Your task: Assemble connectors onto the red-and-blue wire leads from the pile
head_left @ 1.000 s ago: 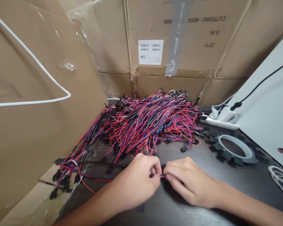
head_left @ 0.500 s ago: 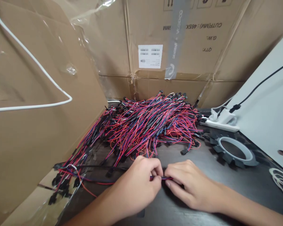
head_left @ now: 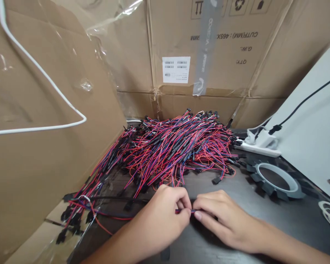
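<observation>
- Fingers point(head_left: 185, 198) of the left hand point(head_left: 166, 212) and right hand point(head_left: 227, 222) pinch thin wires point(head_left: 193, 211), tips close together, above the table point(head_left: 206, 251).
- It looks like small, careful work on the wires; the next move seems to need a soft, steady pinch.
- Just past the hands, the pile point(head_left: 178, 146) could snag things.
- Bare table lies toward the ring point(head_left: 293, 186), on the right.
- Far left, a box point(head_left: 85, 150) makes a wall.
</observation>
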`<state>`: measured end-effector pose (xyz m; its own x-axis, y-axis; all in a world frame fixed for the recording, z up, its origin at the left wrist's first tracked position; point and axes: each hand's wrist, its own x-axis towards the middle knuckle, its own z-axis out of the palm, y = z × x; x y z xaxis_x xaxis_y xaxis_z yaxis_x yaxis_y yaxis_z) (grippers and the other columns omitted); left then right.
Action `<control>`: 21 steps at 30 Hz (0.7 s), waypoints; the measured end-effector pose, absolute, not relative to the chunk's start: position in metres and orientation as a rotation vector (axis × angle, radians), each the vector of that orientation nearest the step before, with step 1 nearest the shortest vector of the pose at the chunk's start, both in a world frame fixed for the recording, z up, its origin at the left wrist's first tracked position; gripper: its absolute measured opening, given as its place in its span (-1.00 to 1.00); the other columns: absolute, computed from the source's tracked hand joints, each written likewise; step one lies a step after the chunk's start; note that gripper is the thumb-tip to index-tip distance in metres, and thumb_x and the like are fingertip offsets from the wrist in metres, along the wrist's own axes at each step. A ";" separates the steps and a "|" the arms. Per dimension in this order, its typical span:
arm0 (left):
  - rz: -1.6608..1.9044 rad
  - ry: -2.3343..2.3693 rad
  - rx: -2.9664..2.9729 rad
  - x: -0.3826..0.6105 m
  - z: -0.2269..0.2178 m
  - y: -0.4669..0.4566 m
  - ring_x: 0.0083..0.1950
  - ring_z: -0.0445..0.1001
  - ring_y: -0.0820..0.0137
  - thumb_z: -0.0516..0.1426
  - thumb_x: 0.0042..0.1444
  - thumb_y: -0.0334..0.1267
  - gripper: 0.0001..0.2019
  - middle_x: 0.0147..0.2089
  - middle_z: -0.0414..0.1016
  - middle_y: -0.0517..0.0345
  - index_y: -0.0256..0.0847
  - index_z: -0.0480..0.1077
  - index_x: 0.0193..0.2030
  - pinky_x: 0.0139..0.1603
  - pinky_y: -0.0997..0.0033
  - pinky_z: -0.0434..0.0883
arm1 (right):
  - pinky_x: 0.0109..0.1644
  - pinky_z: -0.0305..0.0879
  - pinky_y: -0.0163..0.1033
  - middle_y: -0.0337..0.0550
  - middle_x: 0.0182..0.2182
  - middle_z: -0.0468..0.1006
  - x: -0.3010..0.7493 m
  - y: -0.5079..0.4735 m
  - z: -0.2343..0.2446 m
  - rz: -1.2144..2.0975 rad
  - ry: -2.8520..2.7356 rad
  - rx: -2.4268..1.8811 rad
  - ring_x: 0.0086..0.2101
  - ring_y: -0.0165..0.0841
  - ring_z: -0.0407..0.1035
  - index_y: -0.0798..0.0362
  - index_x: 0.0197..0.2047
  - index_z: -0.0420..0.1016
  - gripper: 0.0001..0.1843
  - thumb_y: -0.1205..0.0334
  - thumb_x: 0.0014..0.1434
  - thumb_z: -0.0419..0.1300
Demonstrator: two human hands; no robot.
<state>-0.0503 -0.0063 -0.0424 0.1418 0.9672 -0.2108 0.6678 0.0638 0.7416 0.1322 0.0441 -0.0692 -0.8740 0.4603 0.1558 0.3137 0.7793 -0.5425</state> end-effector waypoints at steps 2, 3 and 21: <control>0.520 1.575 1.650 -0.051 -0.042 -0.006 -0.49 0.23 0.52 0.05 -0.02 -0.41 -0.88 -0.55 0.30 0.29 -0.26 0.42 -0.45 -0.43 0.51 0.15 | -0.26 0.18 -0.27 -0.20 -0.44 0.46 0.133 0.044 -0.068 0.824 -2.664 -0.617 -0.40 -0.40 0.34 0.08 -0.29 0.41 -0.70 0.23 0.34 -0.10; 0.524 1.566 1.638 -0.051 -0.042 -0.006 -0.51 0.21 0.53 0.04 -0.02 -0.41 -0.88 -0.57 0.28 0.30 -0.26 0.41 -0.44 -0.45 0.51 0.14 | -0.26 0.19 -0.27 -0.20 -0.44 0.47 0.132 0.044 -0.067 0.858 -2.649 -0.634 -0.41 -0.40 0.34 0.08 -0.30 0.41 -0.69 0.22 0.34 -0.10; 0.595 1.426 1.388 -0.061 -0.036 -0.003 -0.50 0.19 0.52 0.10 0.00 -0.36 -0.94 -0.56 0.31 0.28 -0.30 0.37 -0.42 -0.49 0.50 0.12 | -0.35 0.13 -0.31 -0.20 -0.61 0.45 0.130 0.049 -0.061 1.154 -2.304 -0.841 -0.52 -0.41 0.31 0.11 -0.56 0.45 -0.66 0.18 0.14 0.01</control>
